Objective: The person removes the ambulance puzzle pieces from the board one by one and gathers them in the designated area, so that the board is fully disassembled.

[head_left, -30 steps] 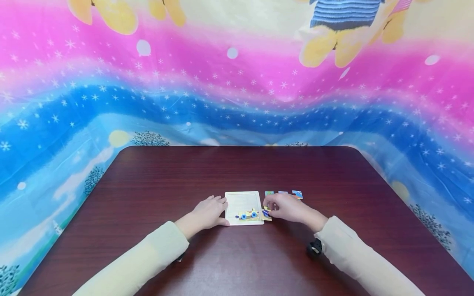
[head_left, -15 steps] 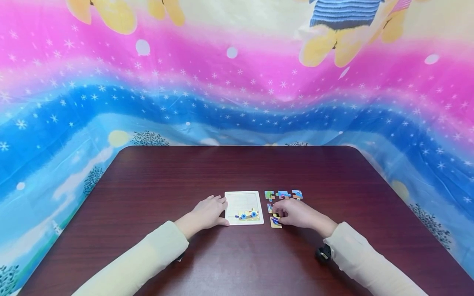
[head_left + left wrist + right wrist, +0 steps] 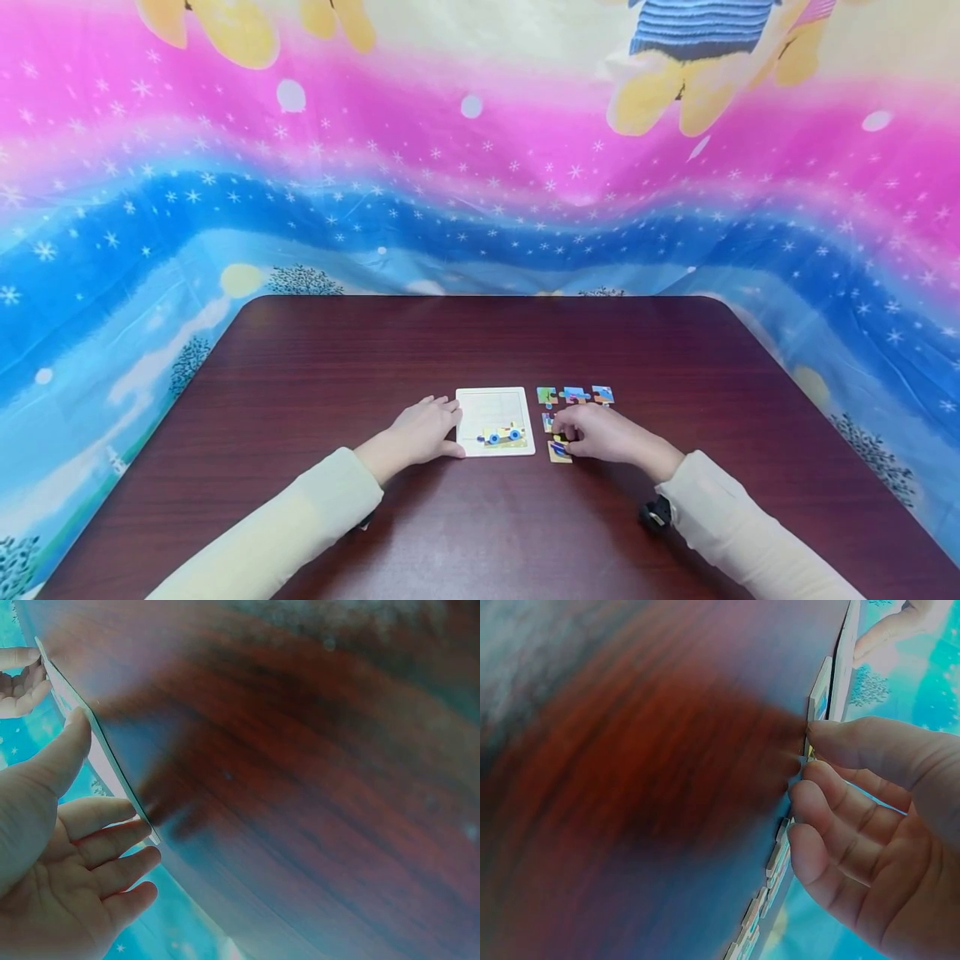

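In the head view, my left hand (image 3: 422,432) rests against the left side of a white puzzle tray (image 3: 493,407), its fingers nearly straight. The left wrist view shows the thumb and fingertips of that hand (image 3: 75,847) along the tray's edge (image 3: 112,772). Joined pieces with a yellow vehicle on blue wheels (image 3: 502,436) lie in the lower part of the tray. Just right of the tray, my right hand (image 3: 603,432) pinches a puzzle piece (image 3: 558,452) with purple and yellow print, low at the tabletop. Its curled fingers hide part of the piece.
Several loose puzzle pieces (image 3: 574,395) lie in a row behind my right hand, and another piece (image 3: 547,422) shows partly beside its fingers. The dark red wooden table (image 3: 360,350) ends at a hanging printed cloth (image 3: 480,183).
My right hand has moved a little right with the puzzle piece, from over the tray's right edge to the table beside it. The left hand and tray have stayed put.
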`<state>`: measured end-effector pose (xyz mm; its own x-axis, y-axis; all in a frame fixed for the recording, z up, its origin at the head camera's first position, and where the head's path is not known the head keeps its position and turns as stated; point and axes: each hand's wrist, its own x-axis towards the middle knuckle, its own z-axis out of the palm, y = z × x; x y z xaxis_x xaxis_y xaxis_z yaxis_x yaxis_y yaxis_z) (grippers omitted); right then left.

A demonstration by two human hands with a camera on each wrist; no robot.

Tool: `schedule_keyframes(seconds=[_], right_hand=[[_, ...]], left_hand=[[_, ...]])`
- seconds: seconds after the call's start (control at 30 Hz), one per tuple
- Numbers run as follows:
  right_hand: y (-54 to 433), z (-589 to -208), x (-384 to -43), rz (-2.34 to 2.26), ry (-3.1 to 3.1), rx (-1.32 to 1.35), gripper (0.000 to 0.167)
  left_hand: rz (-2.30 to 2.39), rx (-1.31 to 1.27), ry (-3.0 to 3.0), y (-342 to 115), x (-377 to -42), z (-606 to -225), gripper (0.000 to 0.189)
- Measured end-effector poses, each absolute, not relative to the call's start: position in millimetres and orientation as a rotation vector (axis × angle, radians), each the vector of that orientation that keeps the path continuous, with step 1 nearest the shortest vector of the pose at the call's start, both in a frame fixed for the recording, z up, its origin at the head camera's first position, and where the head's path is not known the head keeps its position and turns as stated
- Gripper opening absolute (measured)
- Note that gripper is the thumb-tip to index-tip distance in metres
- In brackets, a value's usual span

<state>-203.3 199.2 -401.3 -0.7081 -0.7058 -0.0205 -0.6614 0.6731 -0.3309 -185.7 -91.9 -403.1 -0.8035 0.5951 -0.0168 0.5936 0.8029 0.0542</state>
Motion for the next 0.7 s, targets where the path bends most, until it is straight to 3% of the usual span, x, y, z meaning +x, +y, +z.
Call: schedule_keyframes(seconds=[0.7], right_hand=[[147.5, -390.6, -205.1, -0.506, 2.726, -1.157, 0.024]], left_hand=[[0.059, 0.992, 2.957, -92.2, -185.1, -403.6, 0.047]])
